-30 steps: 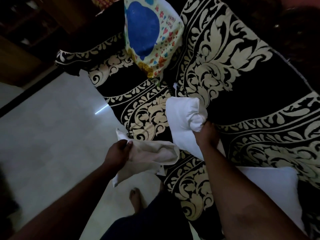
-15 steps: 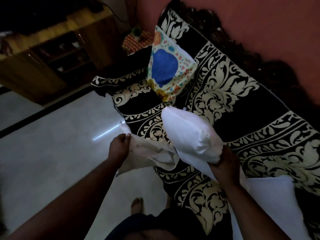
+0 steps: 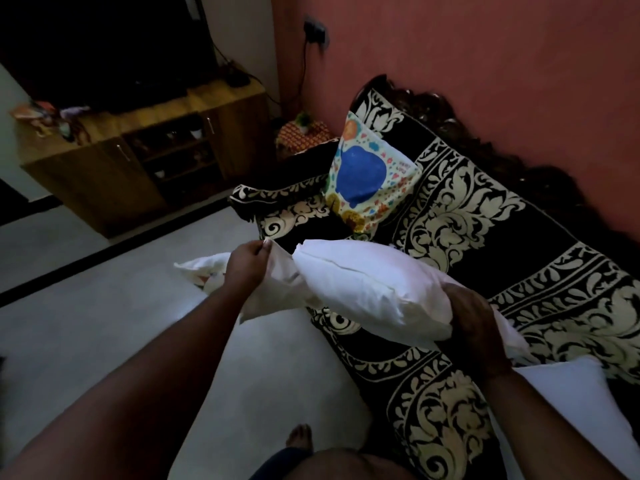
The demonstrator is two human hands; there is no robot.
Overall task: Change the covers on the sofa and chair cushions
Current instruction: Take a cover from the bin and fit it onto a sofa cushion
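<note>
A bare white cushion [image 3: 367, 282] hangs over the front edge of the sofa [image 3: 540, 244]; my right hand [image 3: 471, 317] grips its near end. A pale cushion cover [image 3: 273, 292] is held up at the cushion's far end, and my left hand [image 3: 247, 265] pinches the cover's open edge. The cushion's tip sits at the cover's mouth. A second bare white cushion [image 3: 568, 407] lies on the seat at the lower right. A covered cushion with a blue print [image 3: 367, 178] leans against the sofa back.
The sofa wears a black throw with cream scrollwork. A wooden TV cabinet [image 3: 114, 154] stands across the pale tiled floor [image 3: 104, 323]. A small patterned stool with a plant [image 3: 304, 131] is by the red wall. My bare foot [image 3: 299, 436] shows below.
The view has tilted up toward the room. My right hand turned the white cushion from upright to lying sideways and brought its end to the cover, which my left hand raised.
</note>
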